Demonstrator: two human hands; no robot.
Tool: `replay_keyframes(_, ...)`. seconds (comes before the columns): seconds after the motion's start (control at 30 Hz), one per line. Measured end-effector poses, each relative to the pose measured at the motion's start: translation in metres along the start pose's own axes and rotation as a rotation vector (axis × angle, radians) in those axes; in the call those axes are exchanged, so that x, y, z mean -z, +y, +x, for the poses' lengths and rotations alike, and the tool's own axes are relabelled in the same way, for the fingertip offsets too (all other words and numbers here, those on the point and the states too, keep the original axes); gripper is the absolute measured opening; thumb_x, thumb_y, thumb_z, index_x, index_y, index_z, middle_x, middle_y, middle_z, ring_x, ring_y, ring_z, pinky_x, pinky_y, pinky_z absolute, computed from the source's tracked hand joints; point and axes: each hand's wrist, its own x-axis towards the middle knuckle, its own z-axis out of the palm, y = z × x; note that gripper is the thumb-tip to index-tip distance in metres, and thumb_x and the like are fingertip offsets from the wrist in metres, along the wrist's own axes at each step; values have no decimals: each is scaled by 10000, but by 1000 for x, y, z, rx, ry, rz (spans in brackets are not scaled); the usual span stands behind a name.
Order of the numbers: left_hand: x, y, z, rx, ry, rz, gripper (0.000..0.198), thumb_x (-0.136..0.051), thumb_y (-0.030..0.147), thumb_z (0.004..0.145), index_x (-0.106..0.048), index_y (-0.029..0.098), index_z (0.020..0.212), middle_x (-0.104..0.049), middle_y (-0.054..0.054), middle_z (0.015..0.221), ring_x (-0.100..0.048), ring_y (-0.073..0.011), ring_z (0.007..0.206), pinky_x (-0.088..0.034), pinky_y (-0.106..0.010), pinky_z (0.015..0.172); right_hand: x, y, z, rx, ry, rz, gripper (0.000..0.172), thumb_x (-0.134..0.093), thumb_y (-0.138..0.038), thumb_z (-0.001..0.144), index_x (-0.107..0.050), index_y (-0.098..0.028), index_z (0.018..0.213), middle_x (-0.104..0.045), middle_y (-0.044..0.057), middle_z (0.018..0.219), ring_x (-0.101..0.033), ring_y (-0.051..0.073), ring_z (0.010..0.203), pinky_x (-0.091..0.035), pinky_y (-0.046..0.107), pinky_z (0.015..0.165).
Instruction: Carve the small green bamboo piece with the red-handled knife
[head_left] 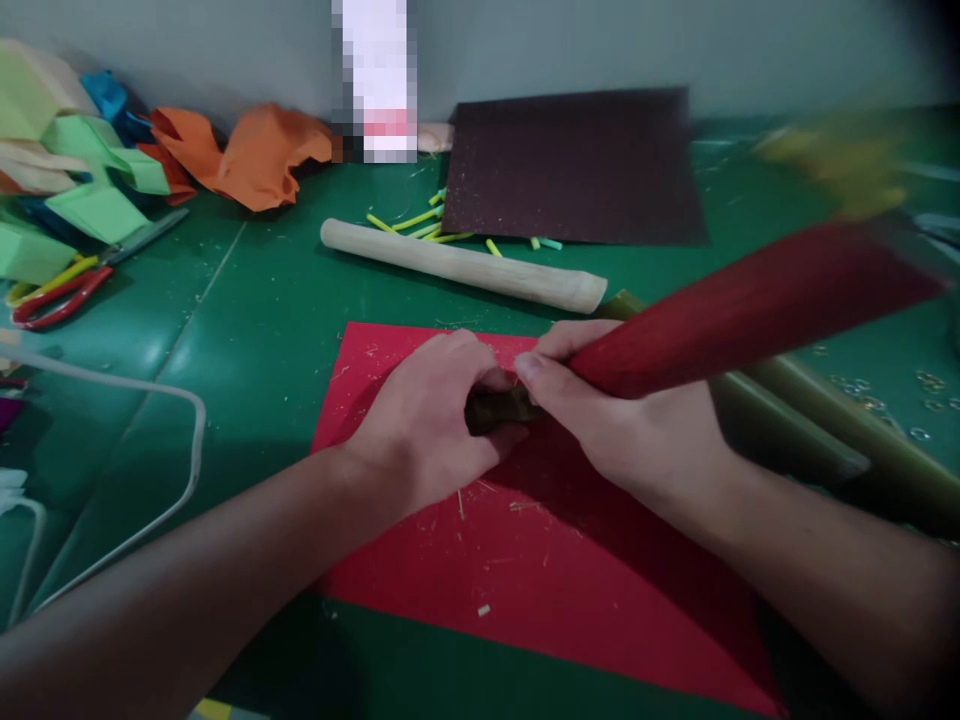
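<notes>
My left hand (431, 415) is closed round a short, dark brownish-green piece (499, 410) that looks like bamboo, low over a red sheet (525, 570). Most of the piece is hidden by my fingers. In my right hand (622, 415) is a thick red rod (742, 300), tilted up to the right, its far end blurred by motion. The right thumb and fingertips meet near the end of the dark piece; whether they touch it I cannot tell. Thin shavings are scattered on the red sheet.
A pale bamboo length (461, 265) lies behind my hands, near a dark sheet (574, 165) over yellow-green tubes. Green bamboo poles (795, 420) and small metal rings (930, 380) are at right. Scissors (75, 285), crumpled paper (255, 155) and a white cord (196, 430) lie left.
</notes>
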Motion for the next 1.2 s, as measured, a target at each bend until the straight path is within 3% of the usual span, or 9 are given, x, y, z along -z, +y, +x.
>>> replay_keyframes(0.33,2,0,1,-22,-21,17,165,-683,193,732,-519,190,723,-532,17,745,-471,-133,687,-370,-286,593,-2,0,2,-64,61,23,247,-610,-202,777,-509,-231,554,-518,-31,557,-500,115,525,-433,253,496)
replay_keyframes(0.53,0,-2,-1,14,-3,-26,199,-696,227,733,-502,187,719,-530,16,760,-483,-131,695,-368,-285,588,-1,-2,0,-44,-45,13,257,-595,-198,769,-496,-225,533,-456,-47,513,-452,95,481,-391,242,466)
replay_keyframes(0.7,2,-1,0,-29,-13,19,176,-690,202,731,-515,191,729,-527,16,747,-472,-133,687,-375,-287,597,-2,-1,2,-34,52,36,238,-599,-203,781,-514,-232,561,-513,-38,557,-514,114,528,-426,256,507)
replay_keyframes(0.97,0,-2,1,-14,13,-17,202,-692,208,731,-491,192,716,-522,21,744,-477,-127,681,-375,-283,588,0,-1,0,-35,-52,9,269,-589,-198,776,-486,-231,530,-459,-46,513,-474,102,489,-413,242,472)
replay_keyframes(1.07,1,-2,1,-29,-12,25,178,-688,201,731,-510,193,726,-535,14,754,-483,-137,699,-377,-286,594,-1,1,0,-41,57,30,244,-603,-207,778,-508,-235,555,-528,-34,555,-514,117,527,-441,251,499)
replay_keyframes(1.2,1,-1,0,-22,-16,25,167,-691,209,737,-525,189,739,-535,15,754,-490,-135,696,-380,-286,597,-1,-1,2,-38,27,20,235,-611,-197,781,-526,-237,566,-553,-28,569,-521,124,536,-450,260,512)
